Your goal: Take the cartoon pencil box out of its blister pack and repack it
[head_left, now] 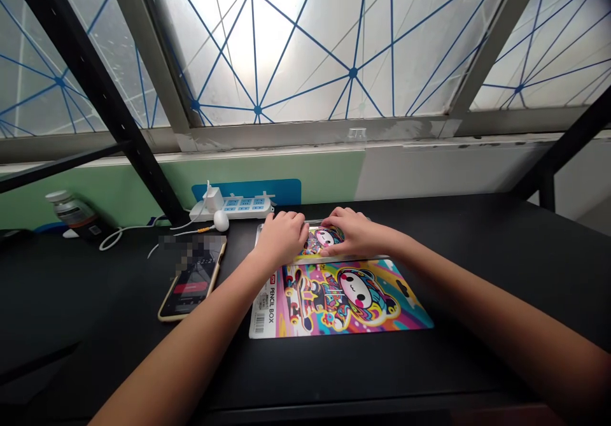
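A colourful pencil box point(321, 240) with a cartoon print lies on the black desk point(477, 273), partly hidden under both hands. My left hand point(281, 235) rests on its left end with fingers curled over the far edge. My right hand point(356, 232) presses on its right part, fingers bent and together over the print. In front of the box lies its flat printed sleeve point(338, 298), marked "PENCIL BOX", with the same cartoon picture.
A phone point(191, 279) with a lit screen lies left of the sleeve. A white power strip point(233, 206) with a plugged charger and cable sits by the wall. A bottle point(76, 213) lies at the far left. Black frame bars point(95, 88) cross before the window.
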Action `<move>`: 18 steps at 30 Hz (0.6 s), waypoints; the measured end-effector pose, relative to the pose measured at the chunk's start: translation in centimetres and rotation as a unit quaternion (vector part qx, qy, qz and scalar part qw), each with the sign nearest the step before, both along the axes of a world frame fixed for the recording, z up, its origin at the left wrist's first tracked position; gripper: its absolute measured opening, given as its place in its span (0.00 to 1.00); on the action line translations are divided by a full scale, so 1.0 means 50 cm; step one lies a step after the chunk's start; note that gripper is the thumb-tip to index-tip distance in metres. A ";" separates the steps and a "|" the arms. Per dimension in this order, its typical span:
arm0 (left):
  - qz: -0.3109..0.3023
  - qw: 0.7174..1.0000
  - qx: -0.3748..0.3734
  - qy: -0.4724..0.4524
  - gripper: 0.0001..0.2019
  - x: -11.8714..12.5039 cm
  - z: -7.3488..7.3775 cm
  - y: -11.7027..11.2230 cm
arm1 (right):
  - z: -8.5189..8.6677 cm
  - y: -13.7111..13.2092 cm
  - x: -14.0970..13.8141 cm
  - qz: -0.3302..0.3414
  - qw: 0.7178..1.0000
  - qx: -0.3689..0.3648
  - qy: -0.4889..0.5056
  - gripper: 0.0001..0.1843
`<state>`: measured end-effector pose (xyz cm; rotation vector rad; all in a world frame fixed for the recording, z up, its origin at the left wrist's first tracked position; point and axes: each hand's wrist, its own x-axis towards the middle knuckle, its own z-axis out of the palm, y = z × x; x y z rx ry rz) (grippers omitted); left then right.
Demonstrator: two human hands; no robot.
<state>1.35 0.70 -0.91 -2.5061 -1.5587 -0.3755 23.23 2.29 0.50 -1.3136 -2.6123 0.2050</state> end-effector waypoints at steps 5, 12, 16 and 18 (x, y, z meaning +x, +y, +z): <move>-0.001 1.000 -0.001 0.008 0.16 -0.001 0.007 -0.007 | -0.006 0.009 -0.005 -0.004 1.000 0.020 0.001 0.30; -0.007 1.000 -0.017 -0.002 0.14 -0.008 0.019 -0.018 | -0.006 -0.009 -0.011 -0.018 0.997 0.068 0.032 0.30; -0.007 1.000 -0.016 -0.013 0.19 -0.015 0.034 -0.022 | -0.012 -0.027 -0.018 -0.027 0.992 0.112 0.050 0.31; -0.011 1.000 -0.016 -0.016 0.19 -0.026 0.044 -0.029 | -0.015 -0.036 -0.021 -0.027 0.988 0.139 0.058 0.30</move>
